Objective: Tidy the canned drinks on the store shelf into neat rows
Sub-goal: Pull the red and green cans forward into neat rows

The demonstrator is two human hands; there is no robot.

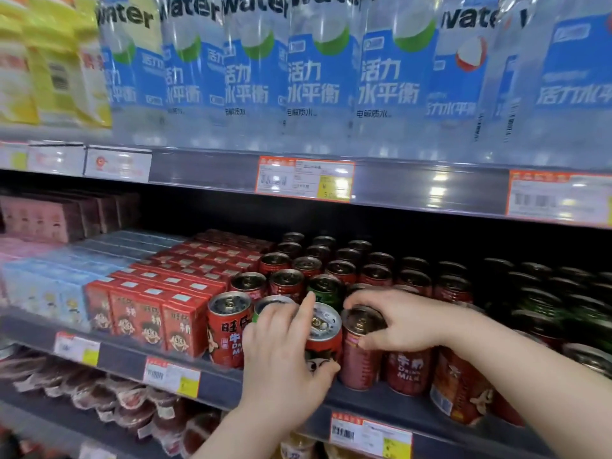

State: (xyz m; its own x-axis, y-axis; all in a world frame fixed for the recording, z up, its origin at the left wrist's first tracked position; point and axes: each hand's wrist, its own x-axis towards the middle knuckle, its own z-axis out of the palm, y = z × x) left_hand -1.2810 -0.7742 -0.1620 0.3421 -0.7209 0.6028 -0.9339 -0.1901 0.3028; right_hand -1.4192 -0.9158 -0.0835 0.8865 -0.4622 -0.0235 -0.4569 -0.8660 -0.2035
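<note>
Red milk cans stand in rows on the middle shelf [218, 379], with a few green cans [323, 289] mixed in. My left hand [281, 356] wraps the front red can [323, 336] from the left, thumb on its face and index finger pointing up over its lid. My right hand [394, 321] grips the top of the neighbouring red can [359, 356], whose label faces away. Another red can [227, 329] stands at the front left. A green can behind my left hand is mostly hidden.
Red milk cartons [149, 313] fill the shelf left of the cans, pale blue cartons [43, 289] beyond them. Dark green cans [563, 293] stand at the right. Water bottles [318, 71] line the shelf above. Price tags [170, 376] hang on the shelf edges.
</note>
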